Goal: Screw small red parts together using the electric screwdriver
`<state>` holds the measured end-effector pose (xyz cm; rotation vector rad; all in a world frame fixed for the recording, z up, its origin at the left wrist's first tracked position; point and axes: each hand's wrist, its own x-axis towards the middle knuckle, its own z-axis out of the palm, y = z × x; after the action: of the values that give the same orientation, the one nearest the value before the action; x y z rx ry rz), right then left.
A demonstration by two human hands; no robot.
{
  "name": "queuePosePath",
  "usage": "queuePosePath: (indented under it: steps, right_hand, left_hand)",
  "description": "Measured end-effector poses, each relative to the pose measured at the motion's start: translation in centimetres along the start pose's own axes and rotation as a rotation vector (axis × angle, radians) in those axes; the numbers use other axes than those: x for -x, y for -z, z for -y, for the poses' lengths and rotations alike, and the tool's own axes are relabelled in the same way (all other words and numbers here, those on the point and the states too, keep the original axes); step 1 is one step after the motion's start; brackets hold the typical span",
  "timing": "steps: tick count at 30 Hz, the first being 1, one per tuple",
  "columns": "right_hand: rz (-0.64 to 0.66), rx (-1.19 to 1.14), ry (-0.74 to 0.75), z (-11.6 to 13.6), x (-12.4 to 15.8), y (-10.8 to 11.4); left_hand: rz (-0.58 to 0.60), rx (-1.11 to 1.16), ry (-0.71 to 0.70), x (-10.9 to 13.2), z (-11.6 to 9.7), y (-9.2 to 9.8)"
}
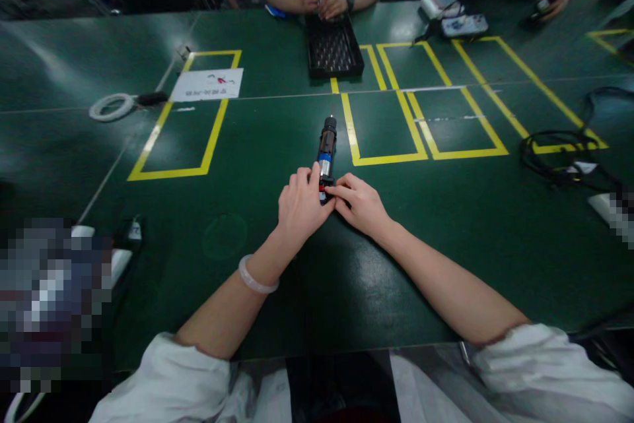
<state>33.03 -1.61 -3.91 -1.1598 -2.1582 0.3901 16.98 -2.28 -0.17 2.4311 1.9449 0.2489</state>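
A slim electric screwdriver [326,146], black with a blue band, lies on the green table [446,225] pointing away from me. My left hand [300,205] curls round its near end, thumb against the blue band. My right hand [361,204] pinches the same near end from the right, where a small red part shows. Both hands rest on the table.
Yellow tape rectangles [381,126] mark the table. A black tray [333,47] sits far centre in front of another person's hands [321,0]. A paper sheet [208,84] and a white tape ring [111,107] lie far left, and black cables [564,152] lie at right.
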Motion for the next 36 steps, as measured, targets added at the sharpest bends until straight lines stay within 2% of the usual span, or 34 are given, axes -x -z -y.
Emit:
queuePosePath:
  steps: [6,12,15,19,25,29,33,36]
  right_hand:
    - [0.013,-0.046,0.003,0.2,0.1,0.3]
    - [0.049,-0.183,-0.022,-0.1,0.0,0.5]
    - [0.070,-0.197,-0.025,-0.2,-0.1,0.5]
    - [0.079,-0.204,-0.025,-0.1,-0.2,0.6]
    - [0.093,-0.177,-0.021,-0.1,-0.3,0.5]
    - [0.103,-0.171,-0.021,-0.1,-0.3,0.5]
    - [0.109,-0.161,-0.020,-0.2,-0.4,0.4]
    - [0.111,-0.155,-0.017,-0.2,-0.4,0.5]
  left_hand:
    - [-0.006,-0.056,0.011,0.0,0.2,0.2]
    - [0.005,-0.091,-0.005,1.0,2.8,0.8]
    - [0.017,-0.130,0.022,1.8,5.0,1.3]
    - [0.049,-0.179,0.098,2.7,9.3,2.1]
    - [0.082,-0.183,0.284,3.4,16.3,3.3]
    - [0.084,-0.197,0.397,3.5,20.3,3.6]
    - [0.077,-0.212,0.470,3.2,23.2,3.8]
    - [0.065,-0.212,0.507,3.3,23.9,3.9]
